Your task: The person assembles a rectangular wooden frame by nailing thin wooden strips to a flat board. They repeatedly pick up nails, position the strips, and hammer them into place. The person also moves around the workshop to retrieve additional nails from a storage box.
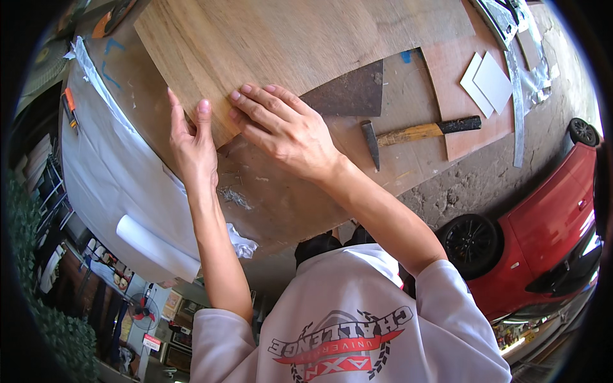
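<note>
Orange-and-black slender tools (69, 102): on white cloth (118, 185). Left hand (196, 153): thumb over near-left edge of broad, flat, light-brown wooden sheet (287, 48), fingers outside that edge; unable to tell whether gripping. Sheet: laid across brown worktable (268, 191). Right hand (281, 133): fingers extended, unclenched, atop sheet's near edge. Dark-headed, wooden-handled hammer (412, 133): on worktable. Two overlapping white square pieces (491, 82): on reddish-brown panel (472, 134).

Daylight pours in strongest at the upper right, bleaching the concrete floor (562, 96); white glare flashes off the red car (543, 236)! Lower left, it's dimmer. Grain reads crisply across the plywood sheet (306, 38), while edges bow toward a black fisheye rim.
</note>
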`<state>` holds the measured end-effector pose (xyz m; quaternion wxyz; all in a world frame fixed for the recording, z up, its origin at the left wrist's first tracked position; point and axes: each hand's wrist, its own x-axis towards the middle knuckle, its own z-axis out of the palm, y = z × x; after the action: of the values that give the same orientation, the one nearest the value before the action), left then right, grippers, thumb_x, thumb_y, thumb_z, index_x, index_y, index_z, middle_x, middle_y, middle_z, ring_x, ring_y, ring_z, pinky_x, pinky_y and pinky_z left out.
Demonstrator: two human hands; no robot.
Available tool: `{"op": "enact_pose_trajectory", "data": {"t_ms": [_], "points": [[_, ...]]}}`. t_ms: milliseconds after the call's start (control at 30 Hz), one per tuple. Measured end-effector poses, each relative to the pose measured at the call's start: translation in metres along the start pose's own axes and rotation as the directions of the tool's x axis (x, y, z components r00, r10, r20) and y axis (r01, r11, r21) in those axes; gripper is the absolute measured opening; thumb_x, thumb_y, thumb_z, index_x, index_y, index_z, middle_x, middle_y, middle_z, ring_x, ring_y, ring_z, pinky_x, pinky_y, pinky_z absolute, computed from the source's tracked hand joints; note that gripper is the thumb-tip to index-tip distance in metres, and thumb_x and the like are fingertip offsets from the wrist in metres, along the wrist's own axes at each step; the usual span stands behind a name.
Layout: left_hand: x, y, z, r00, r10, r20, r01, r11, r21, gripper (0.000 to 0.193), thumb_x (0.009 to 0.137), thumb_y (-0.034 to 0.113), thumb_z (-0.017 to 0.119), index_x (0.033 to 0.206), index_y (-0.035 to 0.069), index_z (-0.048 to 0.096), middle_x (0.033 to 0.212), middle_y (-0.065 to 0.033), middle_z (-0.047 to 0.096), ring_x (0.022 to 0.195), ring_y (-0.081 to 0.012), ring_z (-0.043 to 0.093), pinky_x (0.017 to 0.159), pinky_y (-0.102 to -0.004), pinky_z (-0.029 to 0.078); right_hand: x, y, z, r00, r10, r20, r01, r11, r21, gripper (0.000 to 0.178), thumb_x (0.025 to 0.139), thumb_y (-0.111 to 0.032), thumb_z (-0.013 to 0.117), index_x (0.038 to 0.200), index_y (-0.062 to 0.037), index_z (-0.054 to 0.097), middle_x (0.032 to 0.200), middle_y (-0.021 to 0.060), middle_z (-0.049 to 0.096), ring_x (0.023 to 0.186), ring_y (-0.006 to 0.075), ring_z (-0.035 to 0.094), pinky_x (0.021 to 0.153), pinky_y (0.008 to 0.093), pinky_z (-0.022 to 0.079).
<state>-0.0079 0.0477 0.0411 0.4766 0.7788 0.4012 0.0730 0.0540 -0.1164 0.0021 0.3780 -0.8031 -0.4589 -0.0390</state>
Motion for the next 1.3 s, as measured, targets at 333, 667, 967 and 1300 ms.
{"op": "enact_pose_trajectory", "data": {"t_ms": [333,667,967,1300], "points": [[0.009,0.023,-0.010,0.991,-0.108,0.076,0.057,0.869,0.491,0.080,0.105,0.051,0.052,0.162,0.003,0.022,0.150,-0.0281,0.049,0.128,-0.0330,0.060,0.092,-0.0358,0.055,0.004,-0.002,-0.008,0.998,-0.007,0.057,0.012,0.996,-0.083,0.040,0.087,-0.017,0.062,0.127,-0.0117,0.066,0.146,0.0064,0.057,0.138,0.0235,0.053,0.115,0.0401,0.043],[0.001,0.086,-0.015,0.963,0.185,0.197,-0.268,0.568,0.778,0.057,0.093,0.040,0.072,0.142,0.012,0.060,0.102,-0.0168,0.071,0.084,-0.0304,0.070,0.080,-0.0400,0.056,-0.002,0.004,-0.002,0.994,-0.049,0.096,0.060,0.991,-0.119,0.044,0.086,-0.020,0.062,0.129,-0.0102,0.064,0.144,0.0091,0.057,0.139,0.0259,0.051,0.117,0.0416,0.041],[0.014,0.106,0.078,0.601,0.485,0.635,-0.765,0.579,0.282,0.033,0.076,0.010,0.083,0.108,0.009,0.075,0.137,-0.0058,0.064,0.123,-0.0293,0.062,0.103,-0.0439,0.050,-0.020,0.005,0.011,0.991,0.023,0.133,-0.028,0.999,0.031,0.038,0.081,-0.023,0.062,0.116,-0.0100,0.072,0.126,0.0111,0.066,0.122,0.0307,0.059,0.109,0.0458,0.045],[0.039,0.107,0.091,0.640,0.482,0.599,-0.743,0.588,0.320,0.092,0.071,0.018,0.088,0.153,0.029,0.045,0.164,-0.0140,0.032,0.149,-0.0382,0.033,0.118,-0.0581,0.038,-0.007,0.007,-0.002,0.995,-0.073,0.067,0.076,0.996,-0.048,0.034,0.075,-0.021,0.064,0.106,-0.0118,0.073,0.117,0.0040,0.065,0.117,0.0262,0.059,0.108,0.0414,0.046]]}}
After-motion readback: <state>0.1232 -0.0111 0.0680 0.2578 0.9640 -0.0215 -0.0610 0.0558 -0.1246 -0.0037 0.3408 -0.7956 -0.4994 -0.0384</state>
